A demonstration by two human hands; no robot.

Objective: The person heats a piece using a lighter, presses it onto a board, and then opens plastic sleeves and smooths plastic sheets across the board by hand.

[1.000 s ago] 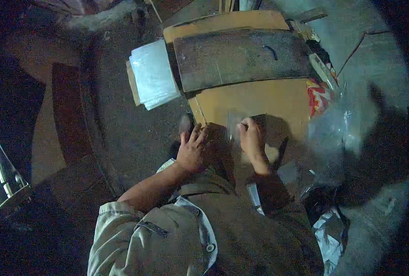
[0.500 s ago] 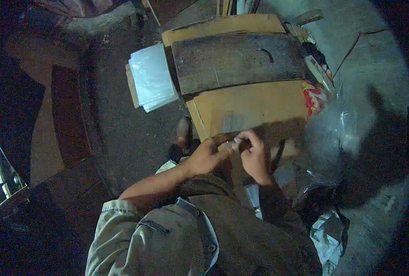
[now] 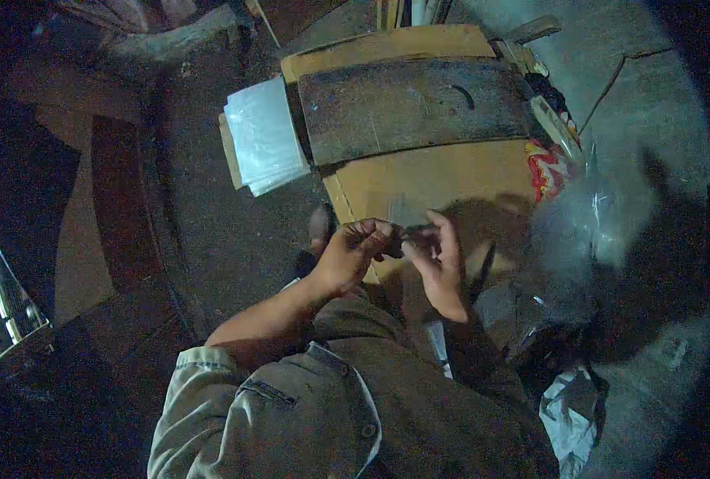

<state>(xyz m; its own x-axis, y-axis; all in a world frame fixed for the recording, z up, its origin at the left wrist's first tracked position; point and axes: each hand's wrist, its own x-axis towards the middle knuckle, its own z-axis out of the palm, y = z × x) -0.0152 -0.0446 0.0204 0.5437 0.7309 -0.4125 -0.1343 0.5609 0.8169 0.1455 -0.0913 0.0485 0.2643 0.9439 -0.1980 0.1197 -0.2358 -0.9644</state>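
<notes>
In front of my body, my left hand (image 3: pixel 356 254) is closed, with its fingers curled in and the thumb pressed against them. Whatever it pinches is too small and dark to make out. Close beside it, my right hand (image 3: pixel 441 267) has its index finger raised and its thumb apart. The other fingers of that hand are in shadow, near the left fingertips. Both hands hover over the near edge of a tan cardboard sheet (image 3: pixel 451 176). A faint translucent patch, perhaps a small clear plastic piece, shows on the cardboard just beyond the hands.
A dark worn board (image 3: pixel 411 108) crosses the cardboard. Clear plastic sheets (image 3: pixel 263 136) are stacked at its left. A red and yellow packet (image 3: pixel 545 172) and a clear plastic bag (image 3: pixel 587 227) lie right. A dark thin tool-like object (image 3: pixel 487 263) lies near my right hand.
My hands have drawn slightly apart and turned. The right index finger has lifted and straightened, while the left fingers have curled tighter. The small pale thing between them no longer shows.
</notes>
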